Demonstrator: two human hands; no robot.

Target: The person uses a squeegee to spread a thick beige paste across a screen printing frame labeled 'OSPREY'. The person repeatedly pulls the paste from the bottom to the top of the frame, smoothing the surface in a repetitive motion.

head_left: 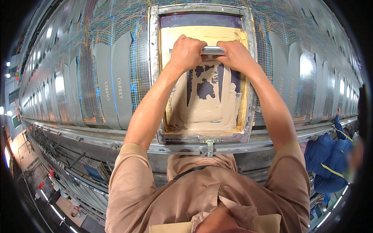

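Observation:
Both my hands are wrapped round the metal bar of a squeegee (pixel 213 50), my left hand (pixel 186 53) at one end and my right hand (pixel 236 56) at the other. The squeegee stands over the upper part of a screen-printing frame (pixel 154 58), its blade mostly hidden by my hands. Thick beige ink (pixel 202 113) coats the lower mesh. Dark purple patches (pixel 206 89) show through it in the middle. Yellowish tape or coating (pixel 202 33) borders the inside of the frame.
Grey shaped fabric pieces (pixel 104 83) with light lettering lie in rows along the long table, which bears many coloured lines. A metal rail (pixel 175 147) runs along its near edge, with a clamp (pixel 210 147) at the frame. A person in blue (pixel 328 159) is at the right.

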